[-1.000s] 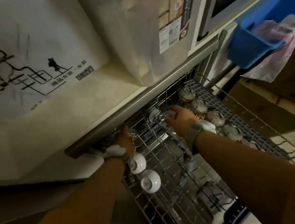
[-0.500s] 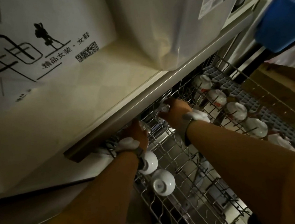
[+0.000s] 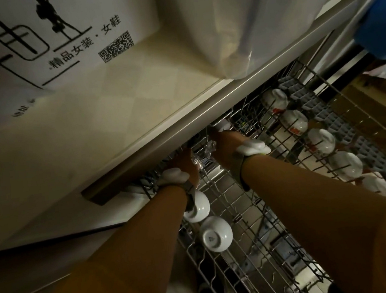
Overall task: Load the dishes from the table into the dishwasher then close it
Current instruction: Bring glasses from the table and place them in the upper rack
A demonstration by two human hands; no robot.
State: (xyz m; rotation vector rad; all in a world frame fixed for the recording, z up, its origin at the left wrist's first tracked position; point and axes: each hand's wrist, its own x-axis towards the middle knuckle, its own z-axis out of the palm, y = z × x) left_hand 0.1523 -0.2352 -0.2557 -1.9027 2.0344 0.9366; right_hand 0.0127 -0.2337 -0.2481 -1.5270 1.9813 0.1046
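Observation:
The dishwasher's upper wire rack (image 3: 246, 212) is pulled out below the counter. My left hand (image 3: 184, 163) and my right hand (image 3: 226, 142) reach to the rack's back, and their fingertips are hidden under the counter's metal edge (image 3: 162, 140). Each hand holds a clear glass: the left glass (image 3: 197, 163) and the right glass (image 3: 208, 148) show between the hands. Two white bowls (image 3: 216, 233) lie upside down just behind my left wrist. A row of several white cups (image 3: 293, 121) stands along the rack's right side.
A grey slotted tray (image 3: 348, 132) runs along the rack's far right. On the counter lie a white printed bag (image 3: 29, 49) and a translucent plastic container (image 3: 220, 21). A blue basin (image 3: 382, 33) hangs at the upper right. The lower rack (image 3: 285, 256) shows beneath.
Both hands have moved deeper toward the rack's back, under the counter edge, taking the glasses with them. The view has shifted closer and to the left.

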